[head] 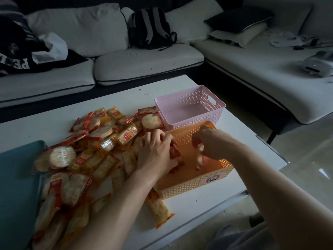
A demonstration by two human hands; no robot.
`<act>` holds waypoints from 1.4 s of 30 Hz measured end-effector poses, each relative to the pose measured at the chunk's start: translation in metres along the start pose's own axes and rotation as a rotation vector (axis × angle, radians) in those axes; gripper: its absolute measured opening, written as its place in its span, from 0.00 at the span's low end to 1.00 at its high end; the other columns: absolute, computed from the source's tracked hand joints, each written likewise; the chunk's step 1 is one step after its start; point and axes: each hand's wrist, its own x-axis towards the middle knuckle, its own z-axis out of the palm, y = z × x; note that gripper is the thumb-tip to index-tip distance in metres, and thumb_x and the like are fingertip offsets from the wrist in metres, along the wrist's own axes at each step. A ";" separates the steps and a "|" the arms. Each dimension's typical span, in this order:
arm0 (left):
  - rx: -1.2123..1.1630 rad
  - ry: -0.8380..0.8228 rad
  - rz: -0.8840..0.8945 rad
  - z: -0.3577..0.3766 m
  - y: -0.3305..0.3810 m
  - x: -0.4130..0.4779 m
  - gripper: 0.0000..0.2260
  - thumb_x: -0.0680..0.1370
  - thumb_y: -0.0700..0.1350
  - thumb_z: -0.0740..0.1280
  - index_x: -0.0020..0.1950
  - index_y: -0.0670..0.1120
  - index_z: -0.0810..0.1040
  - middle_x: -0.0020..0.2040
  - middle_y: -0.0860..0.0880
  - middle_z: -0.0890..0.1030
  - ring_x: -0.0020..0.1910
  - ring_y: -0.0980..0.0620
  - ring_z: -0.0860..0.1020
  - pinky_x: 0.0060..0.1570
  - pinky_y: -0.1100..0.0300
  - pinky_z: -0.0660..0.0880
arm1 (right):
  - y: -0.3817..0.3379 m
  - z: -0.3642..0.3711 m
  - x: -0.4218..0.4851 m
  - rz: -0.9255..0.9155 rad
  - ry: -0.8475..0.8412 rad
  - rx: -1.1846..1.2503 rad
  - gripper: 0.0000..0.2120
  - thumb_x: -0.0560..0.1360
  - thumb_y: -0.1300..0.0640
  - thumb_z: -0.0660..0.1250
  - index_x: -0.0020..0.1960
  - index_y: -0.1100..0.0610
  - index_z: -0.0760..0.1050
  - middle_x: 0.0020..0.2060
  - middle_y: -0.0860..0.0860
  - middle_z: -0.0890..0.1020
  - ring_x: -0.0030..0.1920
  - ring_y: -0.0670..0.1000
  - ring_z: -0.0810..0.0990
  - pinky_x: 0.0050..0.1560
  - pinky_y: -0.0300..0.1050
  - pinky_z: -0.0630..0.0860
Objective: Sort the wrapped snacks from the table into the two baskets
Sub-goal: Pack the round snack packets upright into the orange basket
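A red-wrapped snack (173, 150) sits at the left rim of the near orange basket (194, 186), the left hand (155, 150) with its grip clamped on it. The right hand (205, 141) hangs fingers-down inside that basket, blurred; I cannot tell what its grip holds. The snack pile (93, 152) covers the worktop (207, 201) to the left, and the pink basket (212, 112) stands just beyond. This looks like an early drop; next, release inside the walls.

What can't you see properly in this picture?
All in the head view:
1. The left hand covers most of the red snack it grips.
2. The right hand is motion-blurred inside the orange basket, so I can't tell whether it holds anything.
3. The teal thing is cut off by the left edge.
4. The snack labels are too small and dim to read.
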 end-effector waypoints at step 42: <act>-0.414 -0.174 -0.633 -0.108 -0.255 -0.195 0.18 0.71 0.46 0.77 0.59 0.52 0.77 0.60 0.50 0.80 0.59 0.49 0.78 0.55 0.57 0.73 | -0.302 0.064 0.029 -0.049 -0.094 0.294 0.34 0.75 0.36 0.65 0.74 0.53 0.64 0.67 0.54 0.74 0.66 0.58 0.75 0.59 0.53 0.75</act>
